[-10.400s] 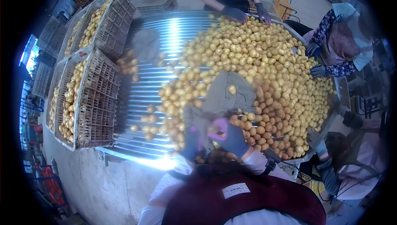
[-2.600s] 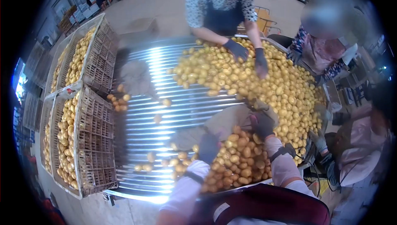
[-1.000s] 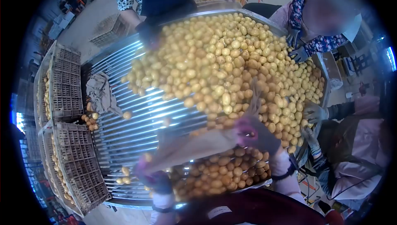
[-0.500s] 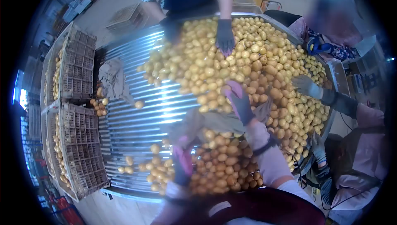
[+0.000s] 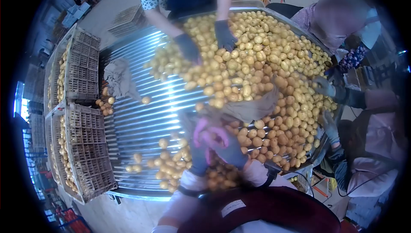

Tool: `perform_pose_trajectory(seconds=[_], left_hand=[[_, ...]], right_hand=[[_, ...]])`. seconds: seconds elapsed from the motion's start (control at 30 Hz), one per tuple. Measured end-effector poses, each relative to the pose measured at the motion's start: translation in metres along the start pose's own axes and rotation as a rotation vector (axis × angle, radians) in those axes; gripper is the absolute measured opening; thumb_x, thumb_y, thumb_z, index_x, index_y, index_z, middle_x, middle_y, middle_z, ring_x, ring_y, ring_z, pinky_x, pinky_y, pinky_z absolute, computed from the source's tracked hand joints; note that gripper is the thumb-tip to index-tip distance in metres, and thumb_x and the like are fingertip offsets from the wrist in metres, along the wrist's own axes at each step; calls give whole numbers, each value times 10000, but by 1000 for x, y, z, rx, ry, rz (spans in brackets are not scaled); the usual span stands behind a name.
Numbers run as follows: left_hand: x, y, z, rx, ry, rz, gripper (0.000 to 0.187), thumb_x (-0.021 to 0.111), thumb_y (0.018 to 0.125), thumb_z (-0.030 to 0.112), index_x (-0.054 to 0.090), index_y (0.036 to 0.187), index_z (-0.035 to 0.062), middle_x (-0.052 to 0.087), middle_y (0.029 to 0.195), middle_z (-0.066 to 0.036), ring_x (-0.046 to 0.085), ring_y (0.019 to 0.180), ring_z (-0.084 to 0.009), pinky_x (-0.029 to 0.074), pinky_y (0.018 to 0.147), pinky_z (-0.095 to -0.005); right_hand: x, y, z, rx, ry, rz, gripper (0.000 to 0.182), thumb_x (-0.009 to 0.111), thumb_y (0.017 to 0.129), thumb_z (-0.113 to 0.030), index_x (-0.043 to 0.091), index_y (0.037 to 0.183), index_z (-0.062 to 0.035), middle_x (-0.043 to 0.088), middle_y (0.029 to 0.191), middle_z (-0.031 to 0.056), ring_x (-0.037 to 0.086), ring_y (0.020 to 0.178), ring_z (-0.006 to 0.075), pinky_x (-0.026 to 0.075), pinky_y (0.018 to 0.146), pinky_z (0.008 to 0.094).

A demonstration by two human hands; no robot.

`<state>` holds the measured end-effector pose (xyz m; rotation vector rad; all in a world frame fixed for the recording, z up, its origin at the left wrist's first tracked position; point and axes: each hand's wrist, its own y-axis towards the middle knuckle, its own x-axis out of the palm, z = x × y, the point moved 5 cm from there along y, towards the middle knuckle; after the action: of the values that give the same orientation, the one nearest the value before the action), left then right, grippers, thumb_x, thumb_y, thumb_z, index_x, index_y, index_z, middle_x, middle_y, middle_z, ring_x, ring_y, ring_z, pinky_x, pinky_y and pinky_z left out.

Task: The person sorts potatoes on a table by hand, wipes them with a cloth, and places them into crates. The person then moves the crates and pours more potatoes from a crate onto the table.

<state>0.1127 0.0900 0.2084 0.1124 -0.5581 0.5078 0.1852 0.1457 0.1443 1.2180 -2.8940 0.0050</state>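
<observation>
Both of my hands meet over the roller table, in grey gloves with pink fingers, above the near potatoes [image 5: 222, 175]. My left hand [image 5: 200, 149] is closed on a crumpled grey-brown cloth [image 5: 254, 108]. Beside it, touching, my right hand [image 5: 226, 145] has its fingers curled round the same cloth. The cloth's free end trails right across the larger potato heap [image 5: 282, 117]; its part near my fingers is smeared by motion.
Bare metal rollers [image 5: 147, 141] run left of my hands. Beyond lie a second grey cloth [image 5: 119, 76] and crates [image 5: 87, 147] with potatoes. Across the table, a co-worker's gloved hands [image 5: 224, 36] touch potatoes; another person's gloved hand [image 5: 329, 128] is at right.
My right hand has come left and down to meet my left hand, drawing the cloth together. The co-worker's hands opposite have moved over the potatoes. My view has shifted slightly.
</observation>
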Motion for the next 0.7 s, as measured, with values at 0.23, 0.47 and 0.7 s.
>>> perform_pose_trajectory(seconds=[0.23, 0.47, 0.7], left_hand=[[-65, -6, -43, -311, -208, 285, 538, 601, 955, 236, 405, 1427, 70, 613, 1133, -76, 631, 1058, -234, 535, 922, -405], [-108, -10, 83, 11, -141, 515, 459, 591, 972, 318, 511, 1401, 177, 618, 1260, -75, 638, 1114, -329, 548, 958, -522], [-95, -2, 139, 244, 616, 307, 521, 372, 1079, 357, 425, 1479, 27, 515, 1419, -170, 489, 1323, -274, 380, 1131, -421]], right_hand=[[-2, -24, -10, -157, -184, -391, 379, 750, 847, -175, 636, 1196, -84, 651, 1104, 105, 640, 973, 273, 515, 850, 349], [-180, -15, -6, -197, -1079, 340, 439, 734, 812, -192, 619, 1220, -80, 587, 1283, 134, 514, 1234, 358, 411, 1038, 479], [-116, 22, 32, -226, -1032, -86, 675, 649, 861, -336, 431, 1458, -108, 374, 1525, 171, 358, 1398, 403, 255, 1144, 560]])
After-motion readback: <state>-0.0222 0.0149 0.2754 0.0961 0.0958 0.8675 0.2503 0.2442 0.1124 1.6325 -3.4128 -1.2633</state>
